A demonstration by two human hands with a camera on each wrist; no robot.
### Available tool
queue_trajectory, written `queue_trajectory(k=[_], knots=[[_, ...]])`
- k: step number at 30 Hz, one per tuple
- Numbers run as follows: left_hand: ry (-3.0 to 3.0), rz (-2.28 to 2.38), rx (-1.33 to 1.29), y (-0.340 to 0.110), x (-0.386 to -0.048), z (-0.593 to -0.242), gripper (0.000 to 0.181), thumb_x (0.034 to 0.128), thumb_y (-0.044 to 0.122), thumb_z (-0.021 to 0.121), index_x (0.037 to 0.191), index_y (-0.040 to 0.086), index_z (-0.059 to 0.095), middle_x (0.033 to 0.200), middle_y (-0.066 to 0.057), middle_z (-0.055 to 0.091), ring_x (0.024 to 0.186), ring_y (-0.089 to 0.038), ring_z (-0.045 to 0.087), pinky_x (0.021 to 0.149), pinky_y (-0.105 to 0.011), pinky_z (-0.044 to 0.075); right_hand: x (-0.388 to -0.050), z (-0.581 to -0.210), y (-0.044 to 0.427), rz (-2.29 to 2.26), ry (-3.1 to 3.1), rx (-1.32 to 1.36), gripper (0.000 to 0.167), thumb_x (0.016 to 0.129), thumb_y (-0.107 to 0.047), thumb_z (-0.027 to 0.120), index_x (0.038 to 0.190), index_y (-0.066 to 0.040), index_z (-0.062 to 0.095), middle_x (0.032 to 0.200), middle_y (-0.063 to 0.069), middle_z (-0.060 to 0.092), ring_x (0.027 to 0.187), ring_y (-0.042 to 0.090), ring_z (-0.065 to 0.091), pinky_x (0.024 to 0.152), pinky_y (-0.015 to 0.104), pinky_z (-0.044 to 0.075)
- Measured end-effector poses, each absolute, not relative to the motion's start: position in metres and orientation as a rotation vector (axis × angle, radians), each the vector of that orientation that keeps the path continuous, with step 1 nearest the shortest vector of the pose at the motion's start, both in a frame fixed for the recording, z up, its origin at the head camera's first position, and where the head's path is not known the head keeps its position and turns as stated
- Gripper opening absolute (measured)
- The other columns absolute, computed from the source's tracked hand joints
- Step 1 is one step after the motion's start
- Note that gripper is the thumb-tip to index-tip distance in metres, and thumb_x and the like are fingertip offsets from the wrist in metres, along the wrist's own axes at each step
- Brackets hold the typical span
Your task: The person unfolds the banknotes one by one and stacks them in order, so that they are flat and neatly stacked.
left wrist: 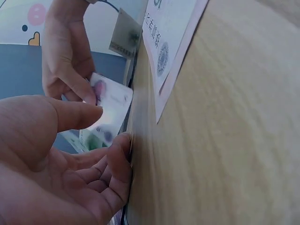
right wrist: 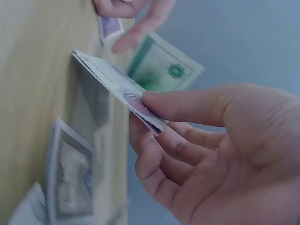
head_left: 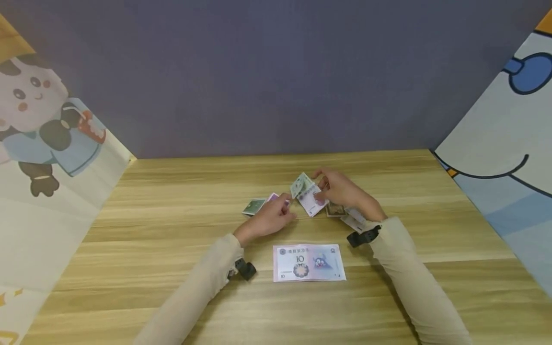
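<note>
My right hand (head_left: pixel 342 191) pinches a folded pale pink-purple note (head_left: pixel 311 201) between thumb and fingers; in the right wrist view the folded note (right wrist: pixel 112 84) stands edge-on under the thumb. Just behind it is a green note (head_left: pixel 302 184), and whether that one is held too I cannot tell. My left hand (head_left: pixel 268 218) is to the left, thumb and fingers apart with nothing between them in the left wrist view, fingertips low by the tabletop. Beside its fingers lies a purple note (head_left: pixel 272 197). A pink-and-white 10 note (head_left: pixel 309 262) lies unfolded nearer me.
A dark green folded note (head_left: pixel 254 206) lies left of the purple one. Under and beside my right wrist are a brown note (head_left: pixel 335 210) and a whitish one (head_left: pixel 354 221). A grey panel (head_left: pixel 276 81) rises behind the wooden table (head_left: pixel 172 191), with printed cloths at both sides.
</note>
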State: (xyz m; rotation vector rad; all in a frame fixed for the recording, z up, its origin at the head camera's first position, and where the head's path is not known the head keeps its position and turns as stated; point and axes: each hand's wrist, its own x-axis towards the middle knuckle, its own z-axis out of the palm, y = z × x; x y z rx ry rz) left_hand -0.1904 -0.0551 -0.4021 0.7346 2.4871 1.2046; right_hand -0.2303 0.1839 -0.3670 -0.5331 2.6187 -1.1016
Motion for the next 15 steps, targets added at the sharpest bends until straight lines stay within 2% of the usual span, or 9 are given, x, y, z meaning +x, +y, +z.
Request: queue_trajectory(k=[5, 12, 15], knots=[[2.494, 1.202, 0.746, -0.0551, -0.1908, -0.4028, 0.045, 0.0978, 0.016, 0.062, 0.136, -0.004, 0.048, 0.088, -0.007, 0.065, 0.071, -0.014, 0.058, 0.066, -0.027, 0.050, -0.2288, -0.3599, 0.1906, -1.073, 2.637, -0.580, 0.038, 0.088, 0.003, 0.068, 0.125, 0.003, 0.058, 0.093, 0.016, 0.066, 0.081, 0.024, 0.063, 0.064, 0.031, 0.051], [2.424, 1.290, 0.691, -0.0590, -0.1920, -0.4014, 0.015, 0.1012, 0.015, 0.056, 0.109, 0.002, 0.056, 0.091, -0.011, 0.063, 0.076, -0.019, 0.062, 0.065, -0.028, 0.051, -0.2269, -0.3569, 0.1930, -1.090, 2.610, -0.631, 0.035, 0.091, 0.005, 0.065, 0.125, 0.003, 0.059, 0.091, 0.014, 0.068, 0.076, 0.020, 0.064, 0.063, 0.032, 0.053], [2.350, 1.358, 0.681, -0.0606, -0.1927, -0.3997, 0.014, 0.1029, 0.013, 0.053, 0.111, 0.003, 0.058, 0.092, -0.016, 0.064, 0.076, -0.025, 0.064, 0.064, -0.031, 0.054, -0.2265, -0.3568, 0.1913, -1.140, 2.578, -0.650, 0.036, 0.091, 0.004, 0.064, 0.126, 0.001, 0.060, 0.094, 0.014, 0.068, 0.078, 0.021, 0.064, 0.065, 0.034, 0.053]])
